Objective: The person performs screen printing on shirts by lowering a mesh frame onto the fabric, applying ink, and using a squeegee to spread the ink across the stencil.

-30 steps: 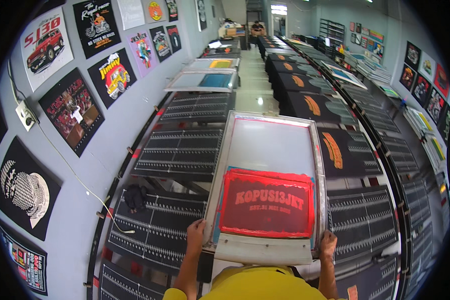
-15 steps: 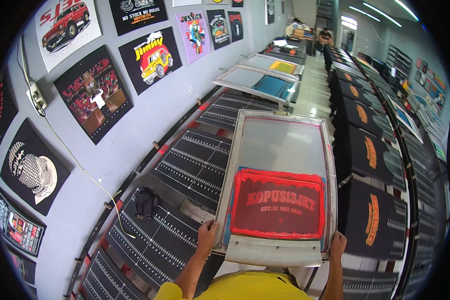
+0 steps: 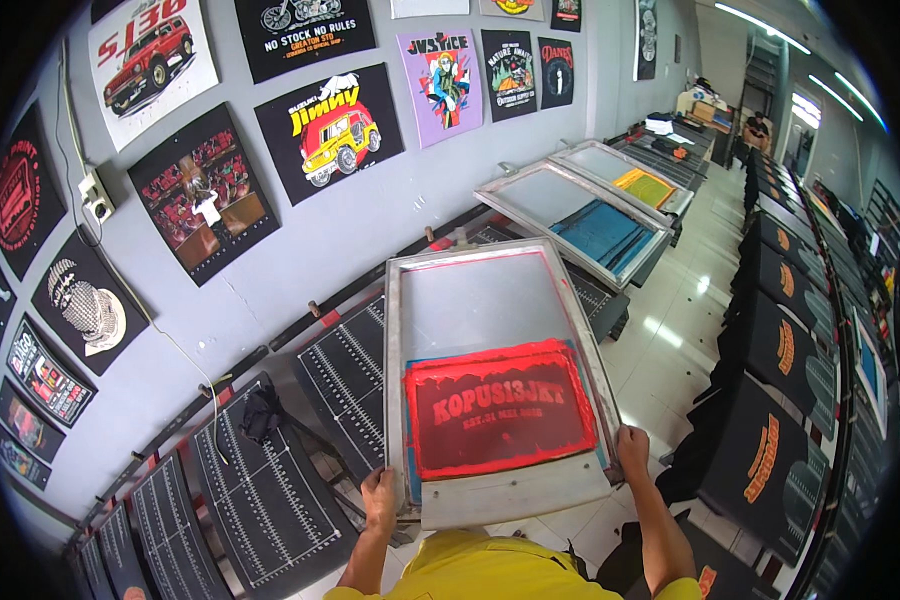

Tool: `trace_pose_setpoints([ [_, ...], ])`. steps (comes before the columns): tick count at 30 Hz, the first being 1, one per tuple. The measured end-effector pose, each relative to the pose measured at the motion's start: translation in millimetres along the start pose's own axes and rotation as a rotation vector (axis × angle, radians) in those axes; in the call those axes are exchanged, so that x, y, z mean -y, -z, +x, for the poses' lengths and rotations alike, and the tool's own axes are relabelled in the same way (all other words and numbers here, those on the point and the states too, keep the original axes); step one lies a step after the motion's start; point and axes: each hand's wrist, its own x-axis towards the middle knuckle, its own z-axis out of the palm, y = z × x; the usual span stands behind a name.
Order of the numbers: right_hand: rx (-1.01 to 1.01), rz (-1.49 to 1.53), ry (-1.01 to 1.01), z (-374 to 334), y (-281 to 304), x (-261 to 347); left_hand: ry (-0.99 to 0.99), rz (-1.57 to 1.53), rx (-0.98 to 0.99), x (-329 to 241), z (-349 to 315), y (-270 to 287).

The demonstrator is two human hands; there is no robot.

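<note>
I hold a silk-screen printing frame (image 3: 394, 370) in front of me, tilted, with its far end toward the row of boards. Its upper mesh is pale grey; the lower part carries a dark red lettered stencil (image 3: 500, 410) bordered by thick bright red ink. A pale plate (image 3: 515, 498) with bolts spans the near end. My left hand (image 3: 378, 497) is closed on the near left corner. On the right side rail, close to the near corner, my right hand (image 3: 632, 450) is closed too. Parts of the fingers are hidden by the rails.
Black printing boards (image 3: 260, 490) with white scale marks line the wall side, one bearing a crumpled black item (image 3: 261, 412). Beyond lies another screen with blue ink (image 3: 610, 235). Black shirts with orange prints (image 3: 765, 455) lie along the right table. A tiled aisle (image 3: 660, 340) runs between; a person (image 3: 756, 128) is far back.
The view has swung, and the screen frame sits farther left in it, nearer the wall-side rail. Both hands have kept their grip and moved along with the frame.
</note>
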Motion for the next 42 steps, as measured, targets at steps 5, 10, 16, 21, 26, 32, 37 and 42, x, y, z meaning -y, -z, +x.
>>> trace_pose_setpoints([
  [5, 0.153, 0.001, 0.072, 102.6, -20.2, 20.1, 0.006, -0.018, -0.179, 1.9, -7.2, -52.9],
  [10, 0.222, 0.008, 0.19, 207.5, -62.2, 25.6, -0.051, -0.02, -0.259, 8.5, 2.0, -112.9],
  [16, 0.257, 0.002, 0.365, 312.2, -107.8, 43.8, -0.099, -0.083, -0.403, 1.4, 19.5, -188.3],
  [21, 0.332, -0.032, 0.389, 371.9, -133.1, 46.2, -0.097, -0.03, -0.484, -1.1, 32.5, -231.5],
  [26, 0.309, 0.012, 0.524, 398.8, -160.2, 35.5, -0.153, 0.036, -0.573, 10.8, 43.7, -249.0],
  [32, 0.387, 0.004, 0.477, 401.7, -164.7, 30.1, -0.253, 0.492, -0.656, 31.3, 52.5, -256.2],
  [37, 0.305, -0.011, 0.628, 402.6, -174.4, 21.3, -0.039, 0.752, -0.763, 39.0, 64.7, -248.9],
  [42, 0.475, 0.066, 0.698, 415.3, -154.0, 18.6, 0.257, 1.052, -0.895, 14.8, 64.6, -275.3],
])
